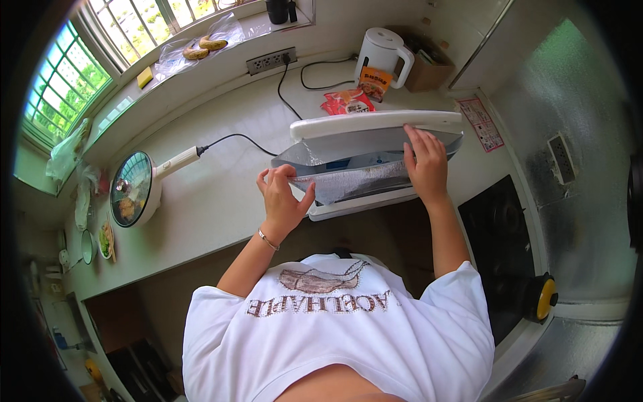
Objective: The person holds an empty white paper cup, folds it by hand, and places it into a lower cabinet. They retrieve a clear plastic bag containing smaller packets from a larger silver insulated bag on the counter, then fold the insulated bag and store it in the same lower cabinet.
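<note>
A silver foil insulated bag (pixel 359 185) lies across the counter in front of me with its mouth spread wide. White, thick-edged foam-like pieces (pixel 377 120) run along its far and near sides. Inside, something blue and white (pixel 369 160) shows partly; the rest is hidden. My left hand (pixel 286 198) grips the bag's left corner with its fingertips, thumb apart. At the right end, my right hand (pixel 427 161) holds the foil, its fingers reaching to the far rim.
A lidded electric pan (pixel 133 188) with food stands left, its cord (pixel 236 134) running behind the bag. Beyond are red packets (pixel 346 102), an orange sachet (pixel 375 83), a white kettle (pixel 383 47) and a cardboard box (pixel 427 68). A black cooktop (pixel 495 221) lies right.
</note>
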Motion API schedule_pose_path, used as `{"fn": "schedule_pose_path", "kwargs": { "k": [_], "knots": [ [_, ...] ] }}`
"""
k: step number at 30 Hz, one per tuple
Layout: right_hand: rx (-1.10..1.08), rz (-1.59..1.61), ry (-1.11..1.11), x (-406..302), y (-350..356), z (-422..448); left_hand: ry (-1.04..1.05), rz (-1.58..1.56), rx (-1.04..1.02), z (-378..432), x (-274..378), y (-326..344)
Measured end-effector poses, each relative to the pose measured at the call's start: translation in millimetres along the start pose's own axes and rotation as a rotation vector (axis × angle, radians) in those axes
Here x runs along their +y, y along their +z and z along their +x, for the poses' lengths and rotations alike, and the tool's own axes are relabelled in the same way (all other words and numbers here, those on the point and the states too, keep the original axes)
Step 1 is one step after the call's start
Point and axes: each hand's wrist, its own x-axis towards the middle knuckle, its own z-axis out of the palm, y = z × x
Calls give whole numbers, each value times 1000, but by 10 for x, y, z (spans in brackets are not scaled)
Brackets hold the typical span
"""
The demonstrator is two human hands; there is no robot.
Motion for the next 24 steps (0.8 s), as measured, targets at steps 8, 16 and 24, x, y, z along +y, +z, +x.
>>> {"fn": "schedule_pose_path", "kwargs": {
  "k": [8, 16, 24],
  "knots": [
    [-200, 74, -40, 492, 301, 761, 267, 142, -170, -108, 226, -135],
    [-444, 47, -76, 946, 782, 938, 196, 147, -199, -97, 317, -103],
    [-1058, 578, -175, 151, 15, 637, 43, 216, -271, 18, 333, -49]
  ]
}}
